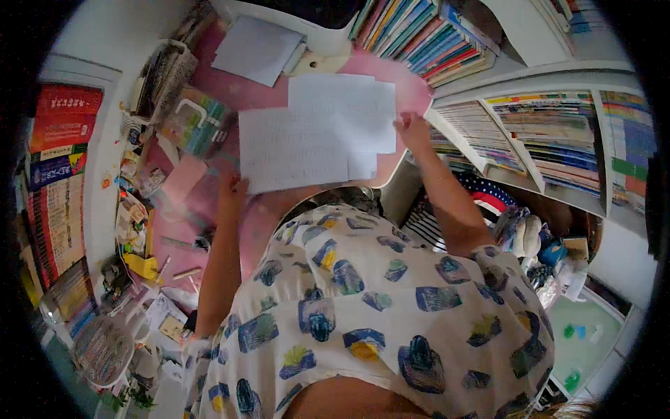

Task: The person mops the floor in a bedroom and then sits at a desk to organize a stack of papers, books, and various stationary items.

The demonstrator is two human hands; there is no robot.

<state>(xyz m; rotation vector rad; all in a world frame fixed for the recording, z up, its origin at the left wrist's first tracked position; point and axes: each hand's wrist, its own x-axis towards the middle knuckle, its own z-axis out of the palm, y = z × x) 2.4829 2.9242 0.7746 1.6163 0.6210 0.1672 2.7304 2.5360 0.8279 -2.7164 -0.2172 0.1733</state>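
Several overlapping sheets of white paper (298, 141) with faint rows of marks lie before me on a pink tabletop (209, 84). The front left sheet overlaps the others, and one more sheet shows beneath at the lower right. My left hand (231, 186) is at the lower left edge of the front sheet; it is blurred, so its grip is unclear. At the right edge of the paper, my right hand (413, 130) has its fingers bent, with thumb and fingertips pinching the edge of the right sheet.
Another paper stack (256, 47) lies at the back left. A clear case with a white handle (193, 123), a pink card (184, 178) and a tape roll (201, 242) are left of my arm. Books (424, 42) stand back right; shelves (544, 141) hold more.
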